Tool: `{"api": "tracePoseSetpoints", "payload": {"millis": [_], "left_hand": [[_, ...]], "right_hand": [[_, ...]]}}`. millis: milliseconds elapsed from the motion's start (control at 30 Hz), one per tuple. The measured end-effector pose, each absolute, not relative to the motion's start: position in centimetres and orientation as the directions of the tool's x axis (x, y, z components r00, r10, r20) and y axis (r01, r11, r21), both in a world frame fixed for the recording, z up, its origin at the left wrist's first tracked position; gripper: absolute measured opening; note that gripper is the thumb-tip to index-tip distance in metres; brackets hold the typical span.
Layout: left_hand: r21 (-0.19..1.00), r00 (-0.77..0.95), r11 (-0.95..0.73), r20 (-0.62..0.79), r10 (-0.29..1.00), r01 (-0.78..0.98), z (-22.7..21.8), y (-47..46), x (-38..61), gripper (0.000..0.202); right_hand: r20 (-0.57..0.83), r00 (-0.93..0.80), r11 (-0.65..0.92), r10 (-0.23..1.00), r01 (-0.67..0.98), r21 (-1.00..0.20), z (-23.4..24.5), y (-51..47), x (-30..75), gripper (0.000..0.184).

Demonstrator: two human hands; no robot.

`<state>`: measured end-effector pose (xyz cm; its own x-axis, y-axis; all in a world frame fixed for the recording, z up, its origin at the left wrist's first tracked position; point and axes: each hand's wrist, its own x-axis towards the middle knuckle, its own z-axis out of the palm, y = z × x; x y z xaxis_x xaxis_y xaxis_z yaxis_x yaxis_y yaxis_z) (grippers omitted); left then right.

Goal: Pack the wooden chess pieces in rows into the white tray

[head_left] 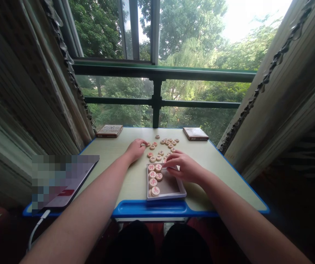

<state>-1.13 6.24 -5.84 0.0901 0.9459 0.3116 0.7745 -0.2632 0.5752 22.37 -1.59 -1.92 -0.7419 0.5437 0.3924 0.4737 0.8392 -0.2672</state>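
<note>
The white box [174,186] sits near the front edge of the table [137,179]; red-marked pieces [152,182] (one overlapping another) occupy its left side. The right hand [183,167] extends over the box, fingers bent; its grip cannot be determined. Loose pieces [161,152] lie beyond. The left hand [136,150] reaches their left side, fingertips at one piece; grip unclear.
</note>
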Motion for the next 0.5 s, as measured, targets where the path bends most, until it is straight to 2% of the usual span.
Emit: {"api": "tracePoseSetpoints", "payload": {"millis": [67, 133, 233, 300, 400, 500], "left_hand": [[0.576, 0.085, -0.252, 0.301, 0.95, 0.778, -5.7, 6.2, -1.1, 0.029], [0.586, 0.083, -0.246, 0.291, 0.953, 0.772, -5.7, 6.1, -1.0, 0.032], [0.599, 0.107, -0.266, 0.288, 0.952, 0.756, -5.6, 6.0, -0.9, 0.036], [0.593, 0.143, -0.293, 0.287, 0.947, 0.75, -5.6, 5.8, -0.8, 0.034], [0.594, 0.196, -0.321, 0.267, 0.943, 0.738, -5.2, 5.2, -0.5, 0.031], [0.634, 0.28, -0.35, 0.213, 0.936, 0.69, -4.5, 4.2, 0.1, 0.042]], "right_hand": [[0.43, -0.666, 0.791, 0.609, 0.546, -0.276, -2.0, -1.0, 22.7, 0.023], [0.442, -0.514, 0.66, 0.735, 0.692, -0.292, -2.2, -0.4, 23.2, 0.024], [0.346, -0.286, 0.395, 0.893, 0.868, -0.301, -2.3, 0.4, 24.1, 0.023], [0.268, -0.219, 0.299, 0.938, 0.904, -0.305, -2.3, 0.6, 24.5, 0.022], [0.203, -0.197, 0.255, 0.959, 0.912, -0.321, -2.3, 0.6, 24.9, 0.02], [0.186, -0.222, 0.275, 0.957, 0.896, -0.349, -2.5, 0.7, 25.0, 0.019]]}}
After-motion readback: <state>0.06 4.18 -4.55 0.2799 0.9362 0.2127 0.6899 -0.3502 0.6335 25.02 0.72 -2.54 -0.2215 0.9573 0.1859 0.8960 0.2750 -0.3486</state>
